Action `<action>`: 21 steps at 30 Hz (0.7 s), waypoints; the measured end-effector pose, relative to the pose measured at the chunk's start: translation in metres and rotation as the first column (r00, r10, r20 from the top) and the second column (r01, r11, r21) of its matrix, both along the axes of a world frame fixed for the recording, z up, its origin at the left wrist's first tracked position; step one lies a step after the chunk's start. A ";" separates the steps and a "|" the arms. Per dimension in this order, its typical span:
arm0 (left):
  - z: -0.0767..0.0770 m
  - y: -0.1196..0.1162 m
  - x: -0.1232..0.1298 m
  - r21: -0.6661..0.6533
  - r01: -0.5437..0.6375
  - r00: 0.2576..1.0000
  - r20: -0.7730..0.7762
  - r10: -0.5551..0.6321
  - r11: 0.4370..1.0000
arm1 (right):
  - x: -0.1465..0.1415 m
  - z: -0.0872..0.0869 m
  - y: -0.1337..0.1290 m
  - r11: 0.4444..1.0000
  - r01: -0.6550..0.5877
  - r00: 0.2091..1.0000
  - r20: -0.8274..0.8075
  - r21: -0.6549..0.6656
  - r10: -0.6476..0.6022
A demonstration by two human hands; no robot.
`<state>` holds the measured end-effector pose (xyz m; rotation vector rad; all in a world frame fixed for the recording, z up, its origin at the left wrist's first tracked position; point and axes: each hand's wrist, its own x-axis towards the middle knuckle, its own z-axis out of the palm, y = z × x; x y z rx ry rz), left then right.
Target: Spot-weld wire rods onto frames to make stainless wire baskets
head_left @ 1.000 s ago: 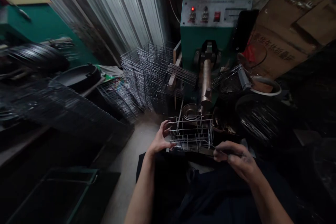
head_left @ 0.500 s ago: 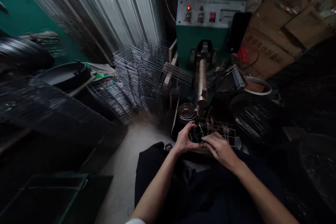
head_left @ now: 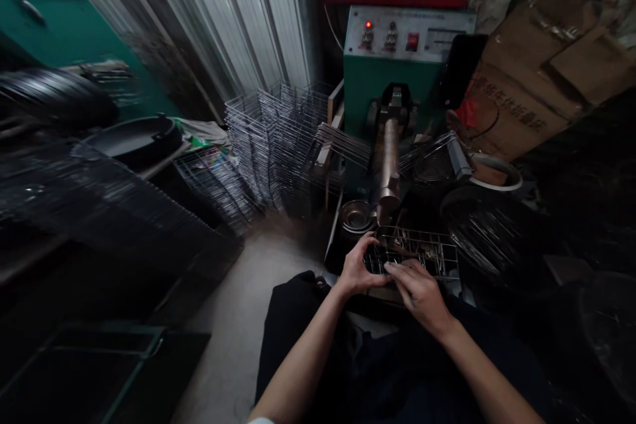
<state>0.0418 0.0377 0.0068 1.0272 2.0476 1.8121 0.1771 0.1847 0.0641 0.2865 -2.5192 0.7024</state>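
A wire rack (head_left: 451,246) of thin metal rods lies before my lap, under the copper-coloured electrode arm (head_left: 391,162) of a green machine (head_left: 365,79). My left hand (head_left: 358,269) grips the rack's left end, thumb on the near side and fingers on the far side. Close beside it, my right hand (head_left: 418,290) is closed over the near edge, its fingertips pressed together. What sits between those fingertips is too small and dark to make out. Just beyond my left hand, round metal dishes (head_left: 356,215) stand by the arm's tip.
Stacked wire racks (head_left: 271,146) rise left of the machine. A dark basin (head_left: 489,232) of metal rods stands to the right, with a cardboard box (head_left: 527,99) behind it. A black pan (head_left: 134,139) rests at left, above bare floor (head_left: 248,305).
The view has shifted slightly, so everything sits lower and further right. A thin rod that slanted up between my hands no longer shows. My right fingers have drawn closer together.
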 end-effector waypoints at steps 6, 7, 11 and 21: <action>0.001 0.006 -0.011 0.029 -0.015 1.000 0.017 0.015 0.999 | -0.017 0.001 0.003 1.000 0.003 0.999 -0.036 0.022 -0.002; 0.001 0.006 -0.012 0.032 -0.015 1.000 0.024 0.015 0.999 | -0.019 0.002 0.004 1.000 -0.002 0.999 -0.039 0.023 0.003; -0.001 0.008 -0.016 0.039 -0.013 0.999 0.030 0.012 0.999 | -0.024 0.002 0.007 1.000 -0.013 0.999 -0.029 0.022 0.013; 0.012 0.007 -0.012 0.004 -0.084 0.995 -0.054 0.084 0.996 | -0.025 0.010 0.001 0.996 0.033 0.999 -0.005 -0.081 -0.034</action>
